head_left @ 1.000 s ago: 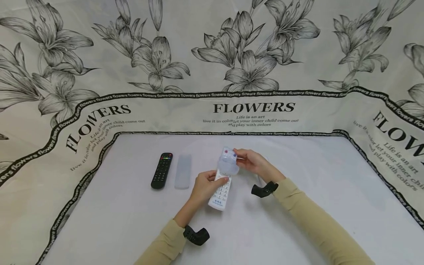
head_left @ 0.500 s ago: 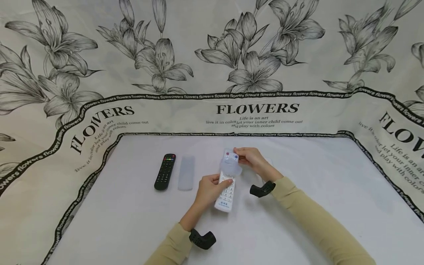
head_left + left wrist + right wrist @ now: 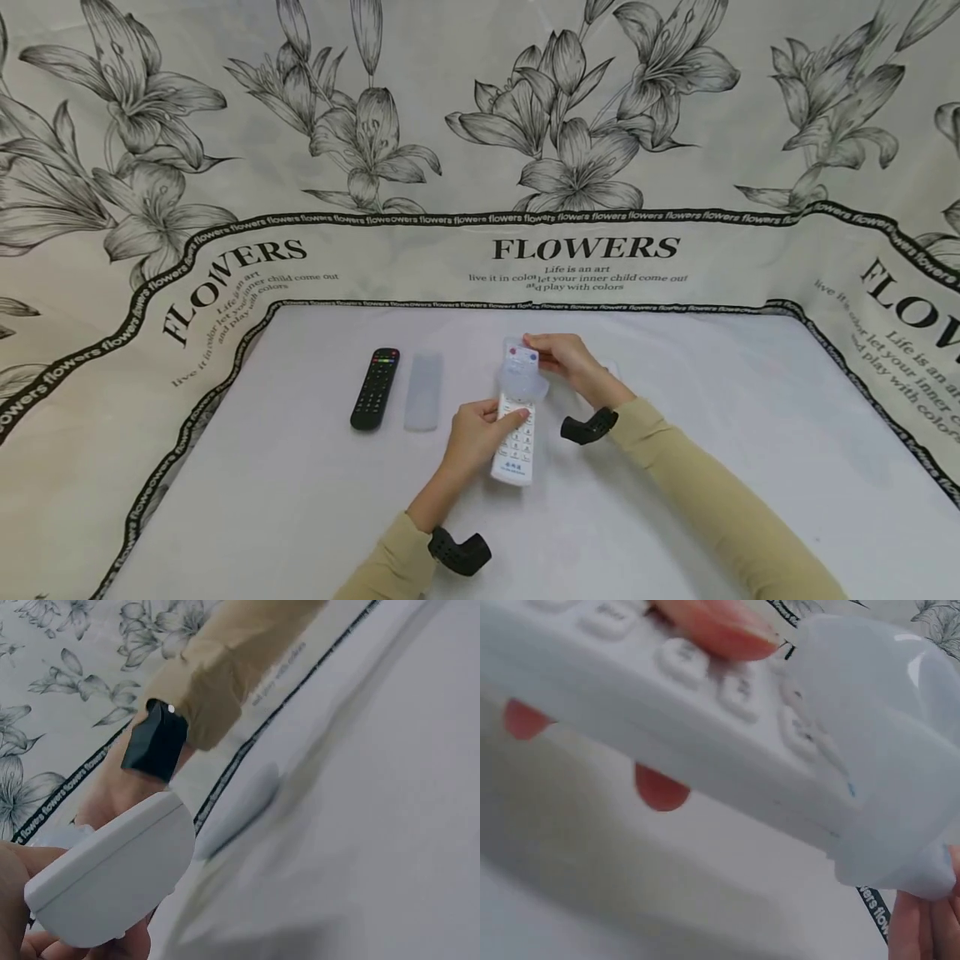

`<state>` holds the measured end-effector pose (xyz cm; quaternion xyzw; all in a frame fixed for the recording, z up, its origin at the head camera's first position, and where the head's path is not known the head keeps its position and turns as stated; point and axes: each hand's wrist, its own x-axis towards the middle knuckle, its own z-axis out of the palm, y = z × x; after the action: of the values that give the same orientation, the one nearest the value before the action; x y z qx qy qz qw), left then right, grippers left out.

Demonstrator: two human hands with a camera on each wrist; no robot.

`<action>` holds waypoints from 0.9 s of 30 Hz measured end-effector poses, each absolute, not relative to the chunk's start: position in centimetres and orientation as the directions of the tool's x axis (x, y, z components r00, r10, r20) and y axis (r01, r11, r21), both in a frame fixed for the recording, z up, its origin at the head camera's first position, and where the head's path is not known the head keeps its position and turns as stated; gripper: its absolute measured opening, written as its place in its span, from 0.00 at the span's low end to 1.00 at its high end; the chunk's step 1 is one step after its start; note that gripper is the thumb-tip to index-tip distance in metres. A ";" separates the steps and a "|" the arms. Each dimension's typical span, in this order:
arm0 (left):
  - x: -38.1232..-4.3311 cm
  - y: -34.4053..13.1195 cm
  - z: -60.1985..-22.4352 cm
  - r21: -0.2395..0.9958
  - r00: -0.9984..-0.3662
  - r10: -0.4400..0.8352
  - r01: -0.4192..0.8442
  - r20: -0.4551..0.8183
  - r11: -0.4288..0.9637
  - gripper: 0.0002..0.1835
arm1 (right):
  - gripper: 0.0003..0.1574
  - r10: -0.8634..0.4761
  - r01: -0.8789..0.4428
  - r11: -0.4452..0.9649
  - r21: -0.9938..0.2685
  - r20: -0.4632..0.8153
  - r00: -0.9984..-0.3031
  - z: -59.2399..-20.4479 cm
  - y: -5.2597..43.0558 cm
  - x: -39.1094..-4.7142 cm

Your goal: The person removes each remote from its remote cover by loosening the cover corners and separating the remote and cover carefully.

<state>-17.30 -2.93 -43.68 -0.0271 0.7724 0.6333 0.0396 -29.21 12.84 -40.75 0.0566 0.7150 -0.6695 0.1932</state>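
A white remote control (image 3: 513,454) with several rows of buttons is in my left hand (image 3: 474,433), thumb on its face and fingertips under it. A translucent silicone cover (image 3: 522,383) sits over the remote's far part, its edge folded back and flaring. My right hand (image 3: 570,362) pinches the cover near the far end. In the right wrist view, the bunched cover (image 3: 885,742) wraps the remote (image 3: 652,727), leaving nearer buttons bare. The left wrist view shows the remote's rounded near end (image 3: 120,877) lifted off the table.
To the left lie a black remote control (image 3: 375,390) and a flat translucent sleeve (image 3: 423,392) beside it. A whitish object (image 3: 612,368) lies partly hidden behind my right wrist. Floral cloth (image 3: 585,167) stands up along the table's back.
The white remote has swung to point straighter away from me and shifted slightly right in the head view, which itself moved a little. Both hands keep their holds; the cover stays bunched.
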 end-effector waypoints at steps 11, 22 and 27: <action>-18.8 -5.0 -43.4 0.983 -0.989 0.099 -0.092 -0.109 0.159 0.23 | 0.24 -0.458 0.232 0.141 -0.962 -0.271 -0.846 -39.0 11.7 -30.6; -19.4 -5.4 -43.0 0.983 -0.987 0.124 -0.079 -0.101 0.165 0.24 | 0.21 -0.562 0.150 0.332 -0.931 -0.323 -0.762 -38.0 12.7 -32.3; -19.8 -5.3 -42.9 0.986 -0.992 0.101 -0.063 -0.079 0.154 0.23 | 0.29 -0.555 0.171 0.329 -0.929 -0.337 -0.760 -37.6 12.4 -32.2</action>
<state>-19.80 -5.31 -42.90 0.0127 0.7571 0.6502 0.0633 -32.20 12.44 -37.65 -0.1282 0.7490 -0.5649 0.3217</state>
